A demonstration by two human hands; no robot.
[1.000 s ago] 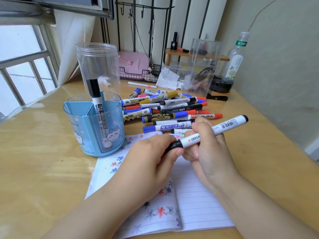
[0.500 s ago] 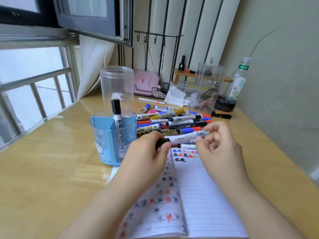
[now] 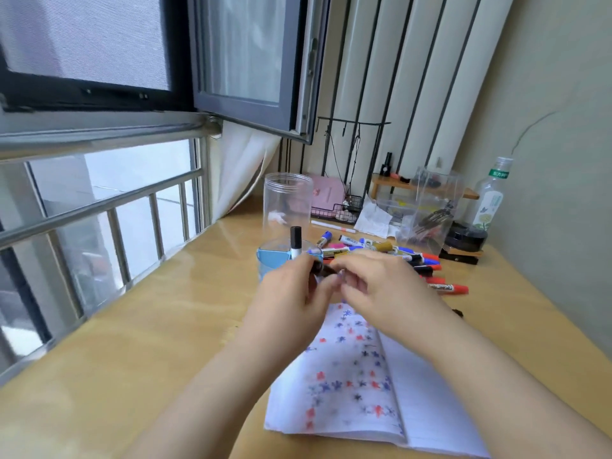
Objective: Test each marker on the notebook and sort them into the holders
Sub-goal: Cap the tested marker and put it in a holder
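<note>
My left hand (image 3: 291, 293) and right hand (image 3: 381, 289) meet above the top of the open notebook (image 3: 420, 399), whose left page carries several coloured test marks. Between them shows only the dark end of a marker (image 3: 321, 268): my left fingers grip it and my right fingertips pinch close beside it, with the marker's body hidden under my right hand. Just behind stands the blue holder (image 3: 270, 260) with one black-capped marker (image 3: 295, 240) upright in it. A tall clear jar (image 3: 288, 200) stands behind that. A pile of loose markers (image 3: 414, 256) lies behind my right hand.
A clear box (image 3: 430, 207), a plastic bottle (image 3: 490, 197) and a small wooden shelf (image 3: 390, 183) stand at the back right by the wall. An open window sash (image 3: 251, 61) hangs over the table's far left, with a metal railing (image 3: 99, 207) along the left edge.
The view has tilted up and left. My hands have moved forward towards the blue holder, and the marker that stuck out to the right is now covered by my right hand.
</note>
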